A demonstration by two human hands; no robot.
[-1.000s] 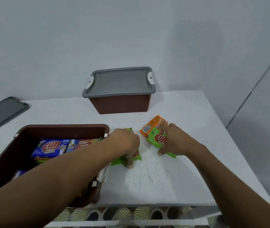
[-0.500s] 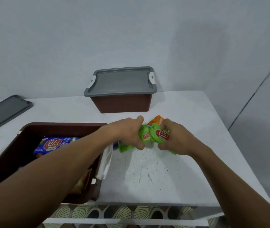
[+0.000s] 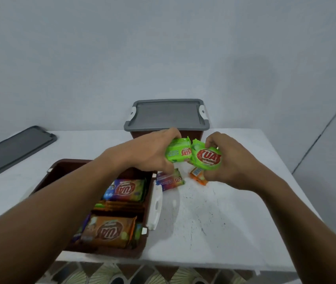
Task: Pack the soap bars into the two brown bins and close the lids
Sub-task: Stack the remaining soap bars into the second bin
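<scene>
On the white table point(image 3: 204, 222), the open brown bin point(image 3: 105, 252) under my left forearm is part filled. My left hand point(image 3: 152, 152) grips one green soap bar point(image 3: 178, 152) and my right hand point(image 3: 230, 160) pinches the KUAT-faced green bar point(image 3: 207, 158). Both are aloft and touching. Crossing over, a slick wrapper could slip or snag the bin's rim.

The desk point(image 3: 214, 222) has a white top. Dark specks and fine scratch marks show in its centre-right area. Its near edge runs across the lower part of the view. Below that edge, the floor point(image 3: 101, 273) shows a tiled pattern of pale fan-like shapes on a dark and brown ground. A plain pale grey-blue wall point(image 3: 122, 48) stands behind the desk and meets its far edge. On the right, a thin dark line point(image 3: 327, 128) runs diagonally down a second wall surface.
</scene>
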